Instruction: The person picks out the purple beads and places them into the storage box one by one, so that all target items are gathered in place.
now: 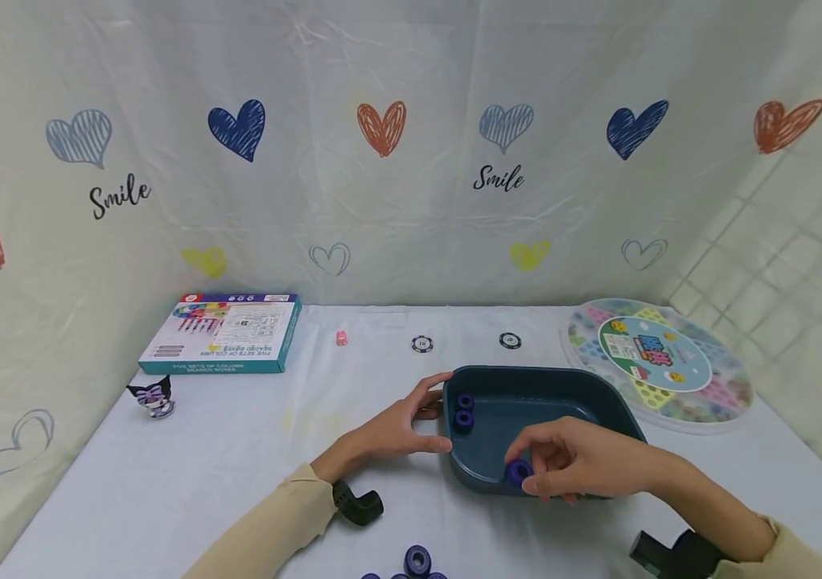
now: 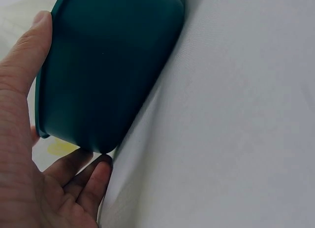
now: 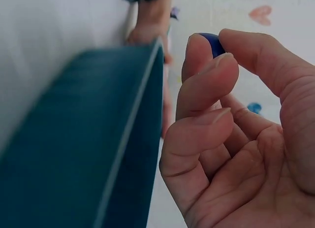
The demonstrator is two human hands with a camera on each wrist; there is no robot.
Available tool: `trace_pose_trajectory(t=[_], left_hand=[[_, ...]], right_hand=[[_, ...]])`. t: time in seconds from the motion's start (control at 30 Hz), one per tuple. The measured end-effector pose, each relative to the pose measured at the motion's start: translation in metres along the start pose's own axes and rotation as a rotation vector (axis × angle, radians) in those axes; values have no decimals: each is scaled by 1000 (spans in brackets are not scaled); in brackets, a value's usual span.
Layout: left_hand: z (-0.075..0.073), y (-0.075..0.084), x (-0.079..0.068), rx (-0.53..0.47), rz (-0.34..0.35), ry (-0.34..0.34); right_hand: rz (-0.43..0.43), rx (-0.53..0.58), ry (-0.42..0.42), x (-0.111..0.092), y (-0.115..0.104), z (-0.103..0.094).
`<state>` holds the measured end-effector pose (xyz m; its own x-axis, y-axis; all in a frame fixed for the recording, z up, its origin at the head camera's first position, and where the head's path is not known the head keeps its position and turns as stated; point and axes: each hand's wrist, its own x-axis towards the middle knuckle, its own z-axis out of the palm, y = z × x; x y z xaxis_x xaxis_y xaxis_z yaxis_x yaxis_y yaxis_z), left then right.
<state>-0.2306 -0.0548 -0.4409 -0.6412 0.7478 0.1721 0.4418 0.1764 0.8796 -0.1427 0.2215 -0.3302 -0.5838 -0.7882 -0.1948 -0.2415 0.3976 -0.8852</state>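
Observation:
My right hand pinches a purple ring-shaped bead between thumb and index finger, over the near side of a dark teal tray. In the right wrist view, a blue-purple edge of the bead shows between the fingertips, beside the tray wall. Two more purple beads lie inside the tray at its left end. My left hand grips the tray's left end, thumb toward the near corner and fingers at the far one. From the left wrist, the thumb lies along the tray's outer wall.
Several purple beads sit at the table's near edge. Farther back are a boxed bead set, a small figurine, a pink piece and two round chips. A round board-like case stands just behind the tray's right end.

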Motion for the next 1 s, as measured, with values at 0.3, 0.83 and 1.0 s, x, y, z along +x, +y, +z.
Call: trace_pose_trajectory(t=[0.3,0.83,1.0], left_hand=[[0,-1,-1,-7,-6,-2],[-1,0,-2,-13,-6,-9],[-1,0,-1,-14,-1,-9]], right_hand=[[44,-129,40,18,7,-29],[197,-210,-3,66,26,-54],[261,-215,-51,76,31,-51]])
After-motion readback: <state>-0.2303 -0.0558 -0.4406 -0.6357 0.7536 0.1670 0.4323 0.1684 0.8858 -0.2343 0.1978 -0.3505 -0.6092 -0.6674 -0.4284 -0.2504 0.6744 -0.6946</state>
